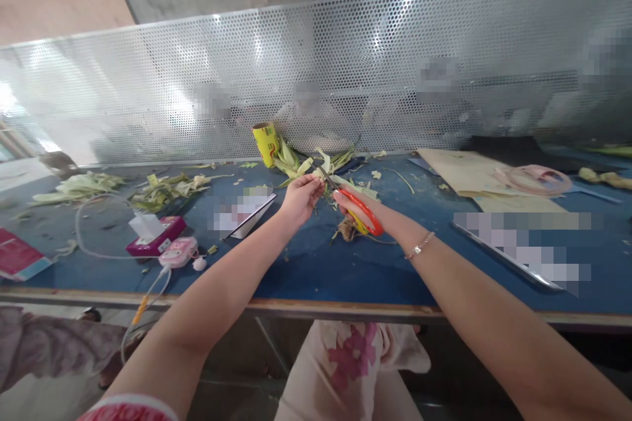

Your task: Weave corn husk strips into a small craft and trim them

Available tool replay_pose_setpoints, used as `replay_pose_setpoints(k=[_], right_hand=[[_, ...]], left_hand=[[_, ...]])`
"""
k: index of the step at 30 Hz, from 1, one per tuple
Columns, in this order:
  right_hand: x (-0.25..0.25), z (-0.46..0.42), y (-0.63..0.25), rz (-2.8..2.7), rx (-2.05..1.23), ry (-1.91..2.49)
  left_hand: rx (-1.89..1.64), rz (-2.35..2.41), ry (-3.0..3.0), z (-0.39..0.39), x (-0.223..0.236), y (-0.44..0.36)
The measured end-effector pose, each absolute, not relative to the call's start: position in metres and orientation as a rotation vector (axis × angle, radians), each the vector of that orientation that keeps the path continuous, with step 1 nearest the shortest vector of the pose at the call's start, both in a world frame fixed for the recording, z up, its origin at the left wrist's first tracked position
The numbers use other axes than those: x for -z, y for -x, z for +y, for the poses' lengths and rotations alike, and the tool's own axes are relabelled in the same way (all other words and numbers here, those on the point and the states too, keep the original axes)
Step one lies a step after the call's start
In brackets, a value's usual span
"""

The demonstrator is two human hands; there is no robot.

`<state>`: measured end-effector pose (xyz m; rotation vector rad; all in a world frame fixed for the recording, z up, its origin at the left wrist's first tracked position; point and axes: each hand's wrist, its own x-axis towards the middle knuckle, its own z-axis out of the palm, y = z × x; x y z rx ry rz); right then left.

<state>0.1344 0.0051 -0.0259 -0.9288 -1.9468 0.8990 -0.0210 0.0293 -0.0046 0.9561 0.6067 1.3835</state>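
In the head view my right hand [348, 202] is closed round a pair of scissors [365, 210] with red-orange and yellow handles. Their blades point up and left, toward the fingertips of my left hand [302, 198]. That hand pinches a small pale piece of corn husk [322, 171], and the blade tips lie against or just over it; exact contact is too small to tell. More green and cream corn husks [289, 161] lie just behind both hands. Below the scissors sits a brown, stringy tuft [346, 230] on the blue table.
A yellow tube [265, 143] stands by a perforated metal screen [247, 79]. Husk piles [170, 192] lie left, near a purple power box [157, 237] with cables. Blurred-out flat devices flank my arms. Brown paper [459, 171] and a pink coil [533, 179] lie right.
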Motion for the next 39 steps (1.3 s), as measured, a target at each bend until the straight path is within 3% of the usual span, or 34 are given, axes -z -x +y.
replay_pose_setpoints(k=[8, 39], right_hand=[[0.016, -0.006, -0.134, -1.958, -0.785, 1.098], [0.008, -0.011, -0.129, -1.93, -0.667, 1.098]], left_hand=[[-1.425, 0.639, -0.913, 0.029, 0.003, 0.02], [-1.399, 0.636, -0.912, 0.028, 0.002, 0.021]])
